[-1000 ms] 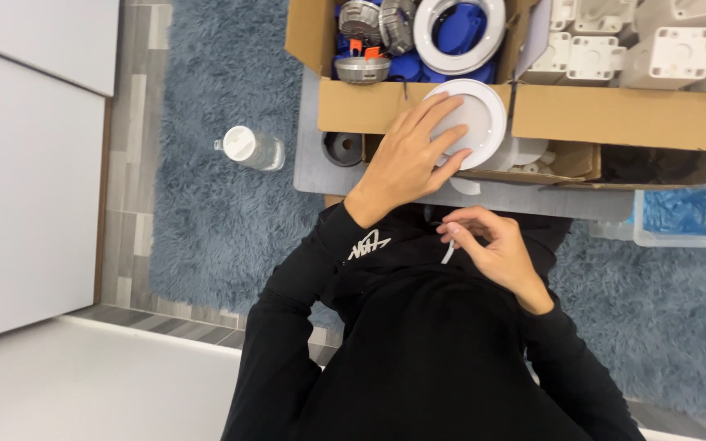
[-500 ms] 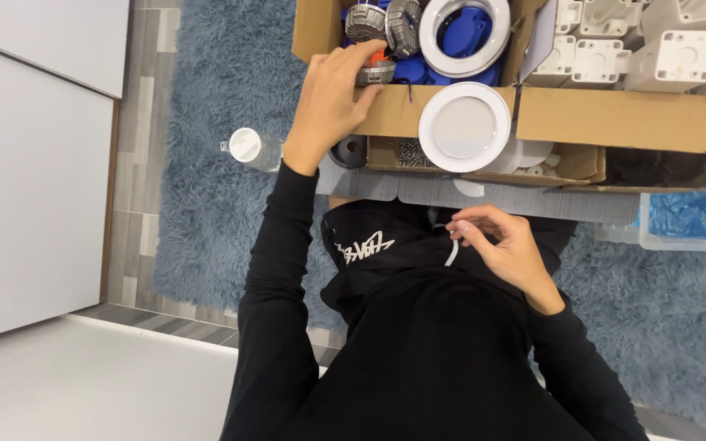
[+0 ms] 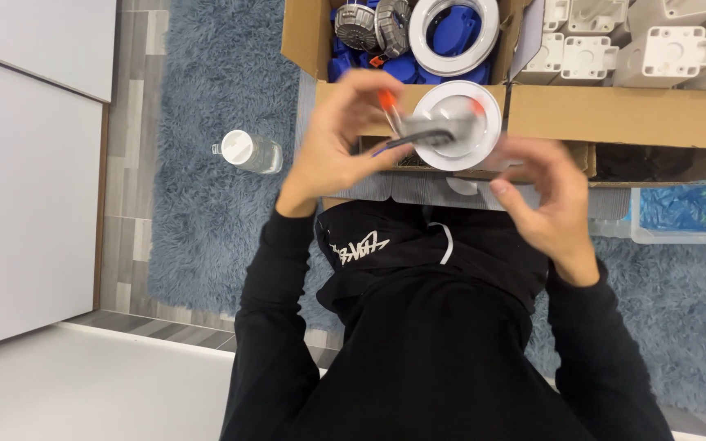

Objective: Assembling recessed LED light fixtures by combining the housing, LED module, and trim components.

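The left hand [image 3: 345,139] is raised in front of the chest, its fingers curled and pinching a small grey metal fitting with orange clips [image 3: 431,122]. The fitting sits in the air just over the near edge of a cardboard box [image 3: 614,114], and motion blur hides its exact shape. The right hand [image 3: 545,200] hovers just beside it, fingers loosely spread and half curled, holding nothing that can be made out; whether a fingertip touches the fitting cannot be told.

Right behind the fitting a white round trim ring [image 3: 484,135] rests on the box's front wall. Deeper in the box lie a second white ring [image 3: 418,24], blue parts [image 3: 402,69] and ribbed metal pieces [image 3: 373,24]. To the right, white plastic housings [image 3: 663,49] fill another compartment.

Between the hands and the black-sleeved torso the space is open. To the left, a clear bottle with a white cap [image 3: 248,152] stands on the shaggy blue rug [image 3: 206,204], well apart from the left forearm. Beyond the rug's left edge run grey floorboards and a white cabinet [image 3: 26,180].
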